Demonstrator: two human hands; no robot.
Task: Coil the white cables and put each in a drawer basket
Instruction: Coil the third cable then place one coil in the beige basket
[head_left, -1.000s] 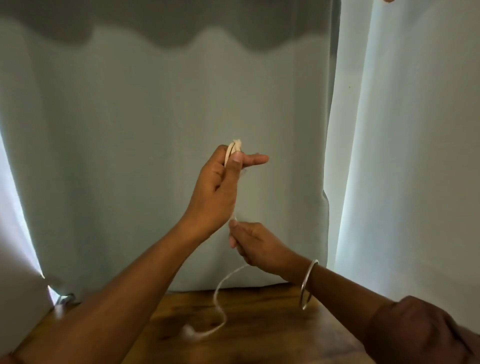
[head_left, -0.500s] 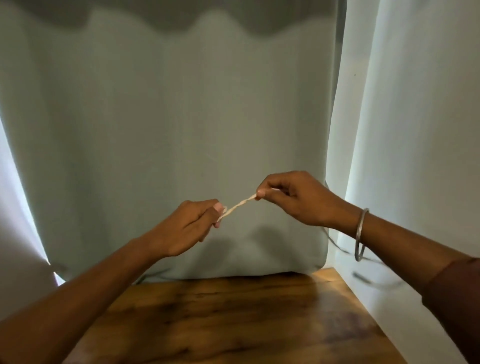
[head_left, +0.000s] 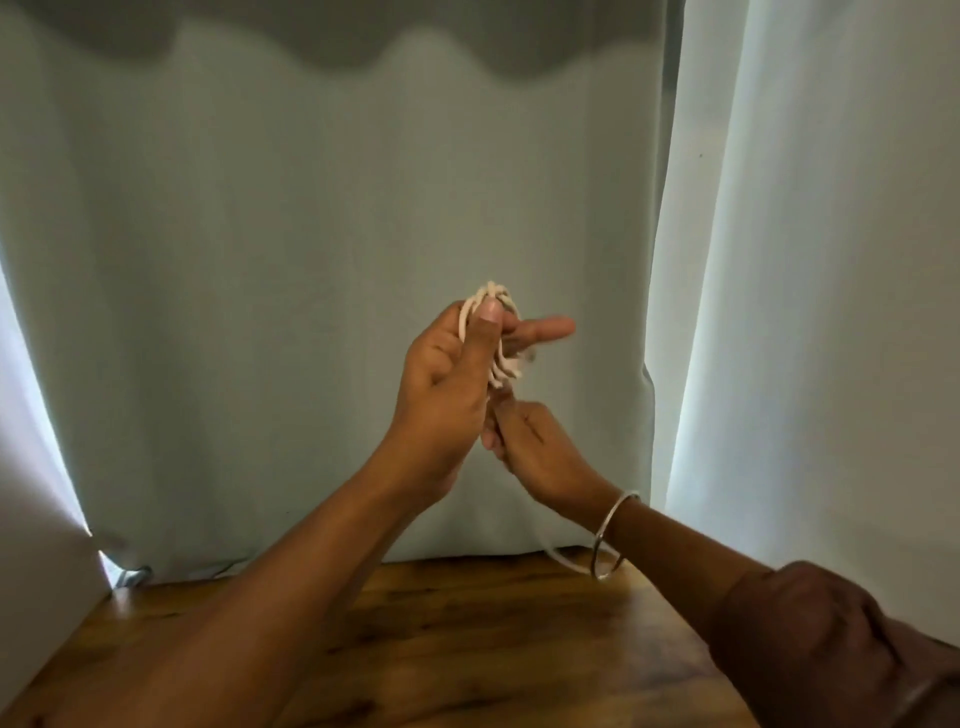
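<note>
A white cable (head_left: 494, 332) is wound in several loops around the fingers of my left hand (head_left: 451, 374), which is raised at chest height with the thumb pressing the loops and the index finger pointing right. Just below it, my right hand (head_left: 530, 441) pinches the cable under the coil; its fingertips are hidden behind the left hand. A loose length of the cable (head_left: 563, 558) hangs in a curve below my right wrist, beside a metal bangle (head_left: 613, 535). No drawer basket is in view.
A pale green curtain (head_left: 322, 291) hangs straight ahead, with a lighter curtain panel (head_left: 821, 312) on the right. A wooden tabletop (head_left: 467, 649) lies below my arms. A white surface (head_left: 36, 571) borders the table at the left.
My hands, stretched apart with the cable taut half a second ago, have come together. The left hand rose with more loops on its fingers and the right dropped beneath it.
</note>
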